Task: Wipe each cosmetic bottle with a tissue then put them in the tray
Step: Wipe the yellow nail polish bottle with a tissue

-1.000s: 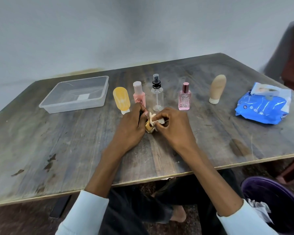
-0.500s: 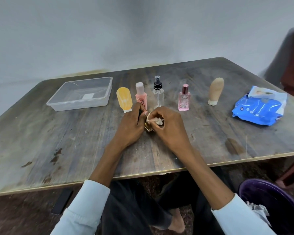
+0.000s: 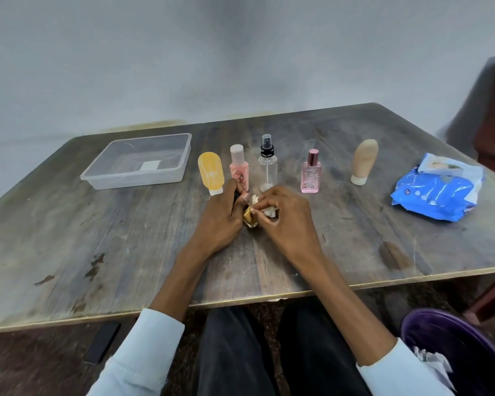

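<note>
1. Near, at frame centre, my left hand (image 3: 220, 221) curls round a small gold glass bottle (image 3: 249, 220); my right hand (image 3: 286, 221) pinches a crumpled white tissue (image 3: 269, 210) against it.
2. Risk, as I judge it: the little bottle could slip and knock over the row just behind.
3. That row holds five bottles: yellow tube (image 3: 211, 172), pink bottle (image 3: 239, 170), clear sprayer (image 3: 267, 164), pink perfume (image 3: 311, 174), beige tube (image 3: 364, 161).
4. One clear plastic tray (image 3: 97, 182), upper left, holds no bottles; one blue tissue pack (image 3: 437, 190) lies at right.

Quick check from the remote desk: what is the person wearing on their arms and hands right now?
Both hands, left hand and right hand, are bare: no gloves, rings or watch visible. The forearms are uncovered; pale light-blue sleeves sit pushed up toward the elbows on both arms.
</note>
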